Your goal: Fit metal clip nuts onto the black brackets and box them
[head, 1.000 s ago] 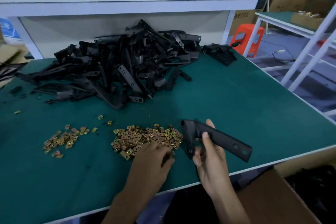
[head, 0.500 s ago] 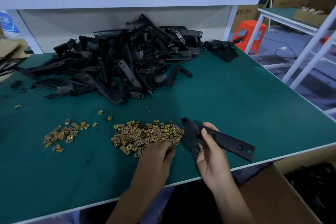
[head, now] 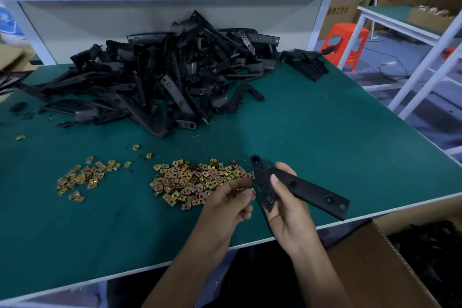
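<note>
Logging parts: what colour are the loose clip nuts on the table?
Brassy gold, some reddish; the clip nuts show best in head view.

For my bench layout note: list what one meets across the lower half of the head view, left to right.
small scatter of clip nuts → large heap of clip nuts → left hand pinching a clip nut → right hand gripping the black bracket → cardboard box

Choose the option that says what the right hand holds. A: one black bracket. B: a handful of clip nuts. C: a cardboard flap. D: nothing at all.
A: the right hand grips a single black bracket over the table's near edge, while the left hand beside it pinches a small clip nut.
</note>
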